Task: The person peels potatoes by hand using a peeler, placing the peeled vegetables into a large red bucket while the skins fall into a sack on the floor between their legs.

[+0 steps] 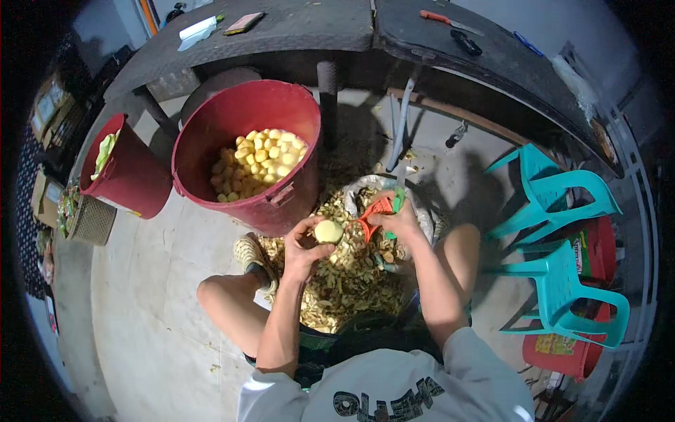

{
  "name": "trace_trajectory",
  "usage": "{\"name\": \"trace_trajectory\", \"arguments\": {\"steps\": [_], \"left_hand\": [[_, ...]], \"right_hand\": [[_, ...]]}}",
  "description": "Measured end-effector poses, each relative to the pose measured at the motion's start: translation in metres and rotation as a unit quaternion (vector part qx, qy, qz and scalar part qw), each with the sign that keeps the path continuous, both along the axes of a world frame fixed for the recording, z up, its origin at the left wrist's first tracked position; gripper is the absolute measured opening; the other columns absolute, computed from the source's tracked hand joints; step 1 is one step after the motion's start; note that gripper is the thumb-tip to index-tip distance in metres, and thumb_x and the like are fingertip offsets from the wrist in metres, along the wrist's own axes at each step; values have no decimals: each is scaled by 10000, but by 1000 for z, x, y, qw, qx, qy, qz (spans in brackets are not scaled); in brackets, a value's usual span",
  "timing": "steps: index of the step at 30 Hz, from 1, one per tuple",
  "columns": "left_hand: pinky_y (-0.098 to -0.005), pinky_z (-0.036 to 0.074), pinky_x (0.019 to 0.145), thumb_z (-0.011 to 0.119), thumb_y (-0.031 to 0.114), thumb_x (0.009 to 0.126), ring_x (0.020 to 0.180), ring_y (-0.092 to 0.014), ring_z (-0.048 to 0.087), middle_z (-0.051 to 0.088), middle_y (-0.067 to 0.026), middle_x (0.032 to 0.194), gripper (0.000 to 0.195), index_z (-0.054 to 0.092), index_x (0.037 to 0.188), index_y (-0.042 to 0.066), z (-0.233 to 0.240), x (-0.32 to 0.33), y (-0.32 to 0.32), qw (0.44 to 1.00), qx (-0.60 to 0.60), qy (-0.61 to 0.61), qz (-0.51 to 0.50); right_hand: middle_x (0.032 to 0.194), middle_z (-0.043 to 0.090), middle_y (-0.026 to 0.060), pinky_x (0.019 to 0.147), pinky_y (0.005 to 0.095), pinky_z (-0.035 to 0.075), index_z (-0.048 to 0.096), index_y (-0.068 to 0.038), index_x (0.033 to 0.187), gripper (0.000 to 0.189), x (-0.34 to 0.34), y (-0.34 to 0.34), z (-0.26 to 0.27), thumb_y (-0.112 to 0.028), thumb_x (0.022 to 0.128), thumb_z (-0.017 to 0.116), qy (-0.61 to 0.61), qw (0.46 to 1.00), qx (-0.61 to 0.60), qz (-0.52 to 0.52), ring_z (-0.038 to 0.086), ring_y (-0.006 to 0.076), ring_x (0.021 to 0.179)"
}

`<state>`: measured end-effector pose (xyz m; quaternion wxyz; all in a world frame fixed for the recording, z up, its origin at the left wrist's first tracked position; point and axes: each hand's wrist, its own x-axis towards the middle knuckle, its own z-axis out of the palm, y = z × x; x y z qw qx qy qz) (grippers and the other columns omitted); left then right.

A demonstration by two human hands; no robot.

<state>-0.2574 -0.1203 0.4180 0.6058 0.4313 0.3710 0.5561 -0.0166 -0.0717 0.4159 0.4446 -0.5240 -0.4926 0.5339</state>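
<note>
A pale peeled potato [328, 232] rests in the fingers of my left hand [305, 252]. Close by on the right, my right hand [401, 220] grips an orange peeler [373, 218], its head turned towards the potato. The same hand also holds a green-handled knife [398, 198] with the blade pointing away from me. Beneath both hands spreads a heap of peelings [348, 287] between my legs. A white sack [364, 184] with peelings in it stands just beyond my right hand. Ahead to the left, a large red tub [295, 100] holds many peeled potatoes [263, 155], apparently in water.
At the left are a smaller red bucket [140, 182] and a woven basket [94, 219]. Two turquoise plastic chairs [569, 184] stand on the right, with red buckets [567, 345] by them. Dark tables [295, 26] run across the front, bearing a red-handled knife [448, 21] and a phone [244, 24].
</note>
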Motion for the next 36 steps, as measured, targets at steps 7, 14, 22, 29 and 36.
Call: {"name": "trace_trajectory", "arguments": {"steps": [7,14,22,29,36], "left_hand": [[-328,506,891,757,-104,601,950,-191,636,656,-85,1041,573,589,1143,-21,6,10,-5,969,-101,-187,-124],[-335,503,913,672,-140,646,997,-212,623,644,-111,1044,468,602,1095,-25,19,15,-7,984,-149,-64,-76],[-369,514,914,561,141,917,980,-212,603,595,-88,1097,404,480,1288,3,-16,13,5,951,-174,-250,-61],[-368,499,940,614,-130,781,1013,-193,571,544,-98,1139,623,385,1347,-10,0,11,5,977,-135,-161,-42],[-321,500,899,723,-98,720,1091,-169,539,512,-96,1203,704,398,1340,-20,-2,12,2,994,-66,-26,-81]], "right_hand": [[901,660,53,762,287,508,613,4,981,508,4,5,7,-150,596,906,-60,997,21,-41,614,123,848],[926,675,94,745,305,549,596,11,1003,460,4,1,7,-62,635,861,-36,997,55,-37,657,167,827],[930,675,40,862,334,498,645,-48,976,482,-18,-5,6,-192,592,898,-82,989,65,102,640,170,888],[927,655,43,772,295,509,613,-15,1001,498,-2,-1,-4,-199,629,889,-14,999,19,39,622,137,849],[893,660,45,750,295,510,608,-7,996,499,-12,-4,-6,-204,633,889,-6,996,82,43,624,132,836]]}}
